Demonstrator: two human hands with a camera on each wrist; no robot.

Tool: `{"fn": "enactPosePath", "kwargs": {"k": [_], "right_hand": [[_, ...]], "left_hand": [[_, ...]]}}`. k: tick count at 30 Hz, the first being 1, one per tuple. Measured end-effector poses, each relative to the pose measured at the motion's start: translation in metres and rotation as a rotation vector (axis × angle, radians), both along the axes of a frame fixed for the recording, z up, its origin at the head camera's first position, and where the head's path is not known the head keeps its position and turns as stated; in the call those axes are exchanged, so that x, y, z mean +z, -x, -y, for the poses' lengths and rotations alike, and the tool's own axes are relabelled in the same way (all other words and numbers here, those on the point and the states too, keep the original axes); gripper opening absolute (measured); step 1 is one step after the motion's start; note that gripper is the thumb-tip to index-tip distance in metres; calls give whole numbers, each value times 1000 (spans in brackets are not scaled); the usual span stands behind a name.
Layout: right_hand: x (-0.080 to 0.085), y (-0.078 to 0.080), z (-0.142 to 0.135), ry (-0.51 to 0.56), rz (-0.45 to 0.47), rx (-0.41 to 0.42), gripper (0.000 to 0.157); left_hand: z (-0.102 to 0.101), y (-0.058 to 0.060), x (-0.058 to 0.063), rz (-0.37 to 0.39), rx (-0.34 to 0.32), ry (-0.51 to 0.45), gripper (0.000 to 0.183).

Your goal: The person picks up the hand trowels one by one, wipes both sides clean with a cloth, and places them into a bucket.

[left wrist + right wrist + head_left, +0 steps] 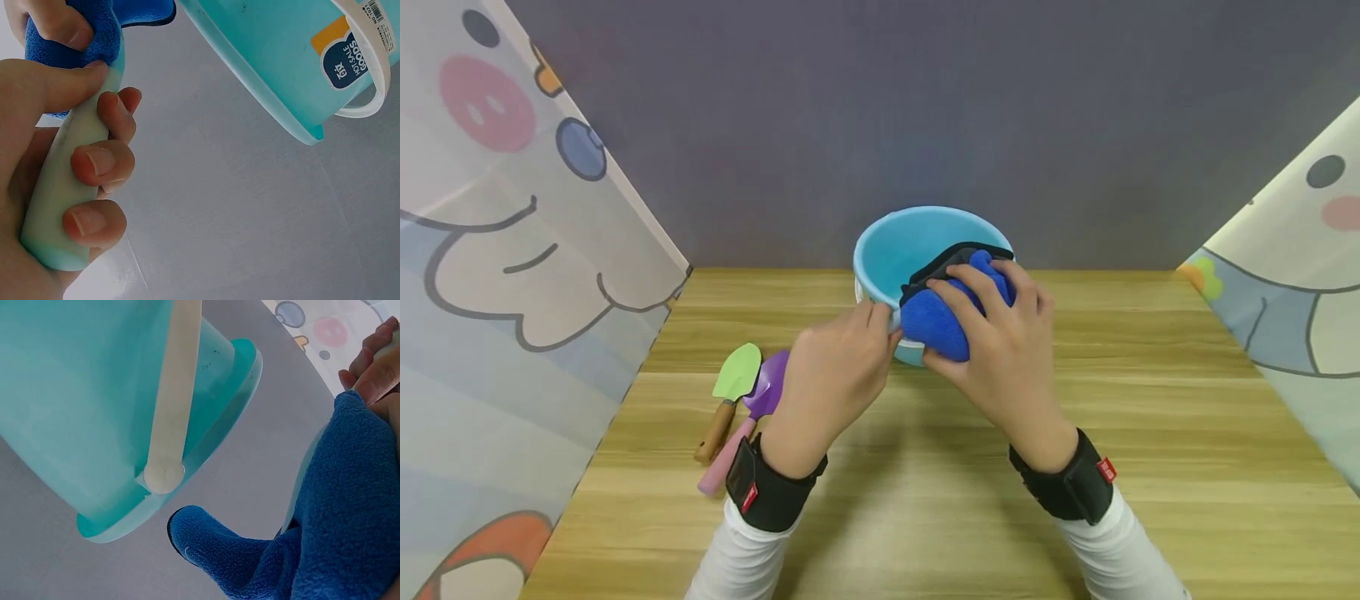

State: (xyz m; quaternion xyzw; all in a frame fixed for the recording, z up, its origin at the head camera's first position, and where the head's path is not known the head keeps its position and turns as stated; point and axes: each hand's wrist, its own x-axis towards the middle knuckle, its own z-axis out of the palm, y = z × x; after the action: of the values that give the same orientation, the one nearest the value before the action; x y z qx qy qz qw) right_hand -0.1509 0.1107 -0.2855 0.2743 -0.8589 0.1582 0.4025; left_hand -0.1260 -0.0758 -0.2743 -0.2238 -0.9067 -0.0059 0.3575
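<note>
With the left hand (838, 375), grips the bare handle of a pale mint tool (53, 187), curling fingers round it and laying the thumb up toward the covered end. With the right hand (1003, 342), grips a blue cloth (934, 325) folded over that end; cannot tell the hidden shape beneath. Lies, as to the tool's long axis, crosswise between the hands, running from the left fist toward the right palm, so has the left hand nearer the bare handle and the right nearer the wrapped end. Beyond both hands, shows a light blue bucket (895, 242) upright on the table (1150, 400), with a gap between bucket and cloth in the right wrist view. Off to the left, shows a green trowel (737, 371) beside a purple trowel (767, 387), partly hidden by the left arm.
</note>
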Motion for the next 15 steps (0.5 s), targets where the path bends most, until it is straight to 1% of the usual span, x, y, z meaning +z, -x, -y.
{"fn": "enactPosePath", "kwargs": {"k": [15], "right_hand": [[5, -2, -2, 60, 32, -9, 56]], "left_hand": [[0, -1, 1, 2, -20, 2, 28]]}}
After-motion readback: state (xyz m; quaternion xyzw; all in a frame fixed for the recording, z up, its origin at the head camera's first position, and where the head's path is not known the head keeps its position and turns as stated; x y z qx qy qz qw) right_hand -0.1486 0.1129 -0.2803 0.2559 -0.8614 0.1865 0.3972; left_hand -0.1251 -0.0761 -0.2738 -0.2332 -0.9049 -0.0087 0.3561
